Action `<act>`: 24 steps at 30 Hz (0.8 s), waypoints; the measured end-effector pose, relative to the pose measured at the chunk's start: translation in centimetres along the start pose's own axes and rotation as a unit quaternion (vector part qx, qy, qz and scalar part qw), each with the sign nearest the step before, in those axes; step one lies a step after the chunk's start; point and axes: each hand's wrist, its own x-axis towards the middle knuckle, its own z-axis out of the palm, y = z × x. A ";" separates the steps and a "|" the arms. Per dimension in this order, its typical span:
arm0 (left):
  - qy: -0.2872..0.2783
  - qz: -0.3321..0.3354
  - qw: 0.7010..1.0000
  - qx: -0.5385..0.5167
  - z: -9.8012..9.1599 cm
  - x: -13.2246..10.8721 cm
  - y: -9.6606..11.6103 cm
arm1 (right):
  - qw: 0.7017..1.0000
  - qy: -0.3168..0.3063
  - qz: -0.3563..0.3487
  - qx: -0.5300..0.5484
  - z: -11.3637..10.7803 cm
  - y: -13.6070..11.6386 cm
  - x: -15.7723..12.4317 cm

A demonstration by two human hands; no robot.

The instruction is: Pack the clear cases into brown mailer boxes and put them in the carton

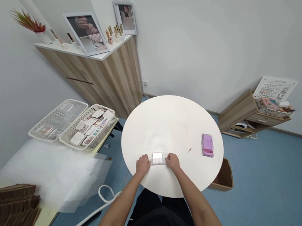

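A small clear plastic case (157, 157) with a pale card-like content lies near the front edge of the round white table (178, 113). Translucent wrapping sheet seems to stick out from the case on both sides, though its edges are hard to make out. On the left side, my left hand (143, 165) has its fingers curled and pinches the sheet's end. Opposite it, my right hand (173, 162) is closed on the other end, thumb and fingers together. Both hands rest low at the tabletop, one on either side of the case.
A blurred purple packet (207, 145) lies at the table's right. To the left, a side table carries a basket of clear cases (55, 122), a basket of nail sets (90, 125), translucent sheets (49, 170) and brown paper (2, 204). A brown box (223, 176) stands on the floor.
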 end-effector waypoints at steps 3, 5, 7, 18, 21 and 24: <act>0.083 0.134 0.986 0.053 1.0 -1.2 -0.1 | 1.000 0.012 -0.014 -0.025 0.6 -0.1 -0.1; 0.084 0.270 0.955 0.092 1.9 -1.9 -0.4 | 0.998 0.021 -0.036 -0.055 0.9 -0.1 -0.2; 0.059 0.346 0.929 0.122 2.7 -2.1 -0.8 | 0.995 0.026 -0.053 -0.083 1.0 -0.2 -0.4; 0.033 0.390 0.906 0.159 3.1 0.9 -3.2 | 0.921 0.054 -0.362 -0.137 0.7 -0.8 -2.1; 0.017 0.403 0.903 0.151 2.7 1.9 -3.3 | 0.924 0.054 -0.342 -0.162 0.8 -1.0 -1.7; 0.000 0.408 0.905 0.124 2.0 2.5 -3.1 | 0.923 0.044 -0.343 -0.167 0.2 -1.4 -1.3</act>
